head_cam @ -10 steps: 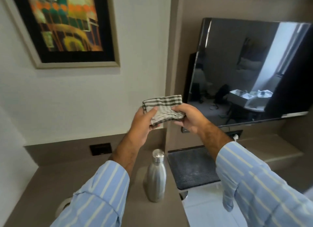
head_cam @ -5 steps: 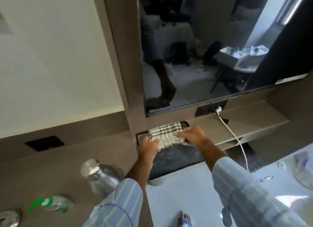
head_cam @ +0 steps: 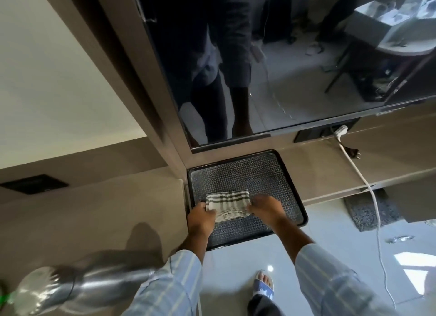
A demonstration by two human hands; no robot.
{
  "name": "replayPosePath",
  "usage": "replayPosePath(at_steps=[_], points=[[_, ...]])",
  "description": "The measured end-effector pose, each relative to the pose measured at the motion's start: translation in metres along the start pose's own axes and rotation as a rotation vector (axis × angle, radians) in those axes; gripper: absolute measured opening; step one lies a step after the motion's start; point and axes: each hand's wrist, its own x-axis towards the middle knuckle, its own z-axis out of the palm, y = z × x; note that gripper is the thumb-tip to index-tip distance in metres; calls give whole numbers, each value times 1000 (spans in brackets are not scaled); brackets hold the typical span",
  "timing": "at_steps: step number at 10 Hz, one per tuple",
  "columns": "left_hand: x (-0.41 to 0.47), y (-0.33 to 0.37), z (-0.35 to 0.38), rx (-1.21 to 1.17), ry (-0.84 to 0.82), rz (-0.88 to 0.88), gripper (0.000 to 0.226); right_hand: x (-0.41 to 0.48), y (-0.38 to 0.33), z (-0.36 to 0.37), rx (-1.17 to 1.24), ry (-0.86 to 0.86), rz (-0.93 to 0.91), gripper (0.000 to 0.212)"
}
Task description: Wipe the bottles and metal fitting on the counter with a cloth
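Note:
A folded cloth (head_cam: pixel 227 204) with dark green stripes lies over a black patterned tray (head_cam: pixel 259 174). My left hand (head_cam: pixel 201 219) grips its left edge and my right hand (head_cam: pixel 267 207) grips its right edge. A steel bottle (head_cam: pixel 70 289) stands on the brown counter (head_cam: pixel 94 212) at the lower left, blurred and partly hidden by my left sleeve. A trace of green shows at the far left edge. No metal fitting is visible.
A dark television screen (head_cam: pixel 283 56) hangs just above the tray. A white cable (head_cam: pixel 363 181) runs from a socket down over a lower shelf (head_cam: pixel 377 155) to the floor. A black wall socket plate (head_cam: pixel 35 187) sits at left. My sandalled foot (head_cam: pixel 264 285) stands on the pale floor.
My view has tilted down from the wall and painting to the counter. Both hands have brought the cloth down from chest height onto the tray.

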Motion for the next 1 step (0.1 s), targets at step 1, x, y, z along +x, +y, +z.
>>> replayPosePath(at_steps=[1], points=[[-15, 11, -8, 46, 0, 50, 30, -11, 0, -11, 125, 100, 37, 43]])
